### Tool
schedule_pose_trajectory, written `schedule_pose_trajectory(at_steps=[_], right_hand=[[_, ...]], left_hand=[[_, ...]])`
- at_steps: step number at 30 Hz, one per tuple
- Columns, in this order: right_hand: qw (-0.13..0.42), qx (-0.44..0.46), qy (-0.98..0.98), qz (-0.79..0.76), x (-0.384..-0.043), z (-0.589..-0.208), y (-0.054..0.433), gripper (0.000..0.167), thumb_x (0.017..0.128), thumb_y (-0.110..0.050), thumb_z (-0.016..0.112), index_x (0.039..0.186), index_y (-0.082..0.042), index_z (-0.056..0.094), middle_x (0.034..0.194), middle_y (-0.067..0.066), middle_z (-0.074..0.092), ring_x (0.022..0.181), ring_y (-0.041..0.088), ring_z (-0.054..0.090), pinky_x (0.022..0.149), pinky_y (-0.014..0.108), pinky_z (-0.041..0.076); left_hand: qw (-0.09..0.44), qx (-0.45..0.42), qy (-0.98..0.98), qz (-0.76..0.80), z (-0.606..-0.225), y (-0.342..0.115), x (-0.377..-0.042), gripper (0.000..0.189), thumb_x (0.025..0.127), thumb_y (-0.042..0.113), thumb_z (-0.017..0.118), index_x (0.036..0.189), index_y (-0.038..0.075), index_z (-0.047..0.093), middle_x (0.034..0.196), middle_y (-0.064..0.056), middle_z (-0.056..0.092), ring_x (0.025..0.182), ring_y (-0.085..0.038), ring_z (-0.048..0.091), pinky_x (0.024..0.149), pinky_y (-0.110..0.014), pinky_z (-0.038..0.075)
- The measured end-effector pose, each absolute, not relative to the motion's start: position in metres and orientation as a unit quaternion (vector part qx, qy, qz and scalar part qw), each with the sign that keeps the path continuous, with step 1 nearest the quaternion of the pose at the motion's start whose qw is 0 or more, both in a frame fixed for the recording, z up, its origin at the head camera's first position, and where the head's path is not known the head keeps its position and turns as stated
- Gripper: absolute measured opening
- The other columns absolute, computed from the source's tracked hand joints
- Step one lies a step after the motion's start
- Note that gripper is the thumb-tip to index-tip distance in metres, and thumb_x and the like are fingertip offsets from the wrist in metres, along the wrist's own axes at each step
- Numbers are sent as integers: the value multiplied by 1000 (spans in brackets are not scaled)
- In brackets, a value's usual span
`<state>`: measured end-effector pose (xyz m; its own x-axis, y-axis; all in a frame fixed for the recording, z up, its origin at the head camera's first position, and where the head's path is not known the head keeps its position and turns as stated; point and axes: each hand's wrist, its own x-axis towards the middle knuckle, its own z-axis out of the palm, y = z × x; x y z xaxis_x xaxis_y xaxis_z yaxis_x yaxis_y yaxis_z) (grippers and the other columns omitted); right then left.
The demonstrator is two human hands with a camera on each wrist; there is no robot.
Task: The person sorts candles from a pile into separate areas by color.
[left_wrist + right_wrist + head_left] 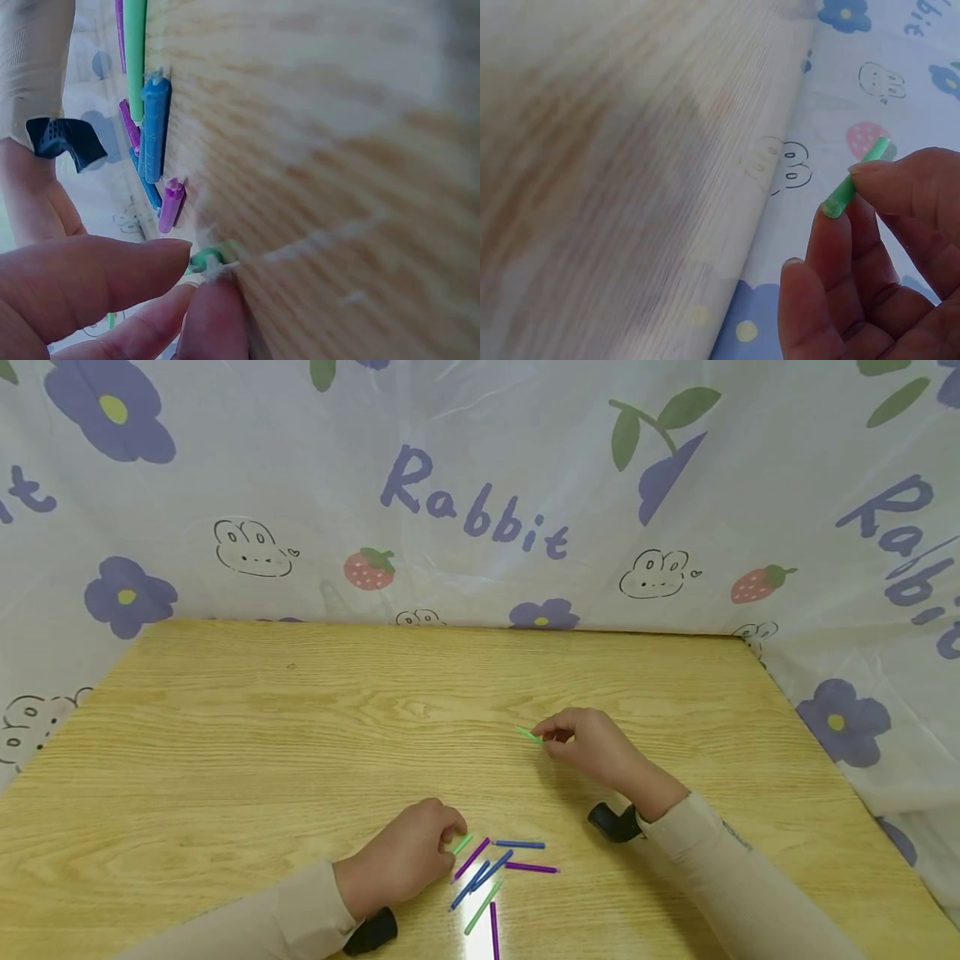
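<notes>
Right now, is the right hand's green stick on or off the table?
Off: the right wrist view shows fingers pinching the green stick, clear of the table.

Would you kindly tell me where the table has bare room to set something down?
The table is bare from the left hand back to the printed cloth, and between the right sleeve and the table's right edge. It is crowded just right of the left hand, where blue, purple and green sticks lie close together.

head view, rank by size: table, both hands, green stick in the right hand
1. Table
2. Left hand and right hand: too alike to rank
3. Green stick, partly hidden by the right hand
</notes>
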<state>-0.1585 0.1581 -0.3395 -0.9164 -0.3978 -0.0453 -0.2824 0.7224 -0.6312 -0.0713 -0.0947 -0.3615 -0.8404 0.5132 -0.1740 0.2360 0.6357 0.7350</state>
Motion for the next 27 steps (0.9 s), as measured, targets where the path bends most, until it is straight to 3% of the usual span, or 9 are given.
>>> schedule_pose_trajectory(at_steps=[27], right_hand=[[132,-166,934,-288,-208,-343,126,23,92,-8,61,112,-8,72,98,4,68,86,17,59,74,31,50]], left_hand=[[181,216,883,375,-364,-95,-71,24,76,-16,64,98,-6,66,78,-3,46,73,-19,42,65,-28,39]])
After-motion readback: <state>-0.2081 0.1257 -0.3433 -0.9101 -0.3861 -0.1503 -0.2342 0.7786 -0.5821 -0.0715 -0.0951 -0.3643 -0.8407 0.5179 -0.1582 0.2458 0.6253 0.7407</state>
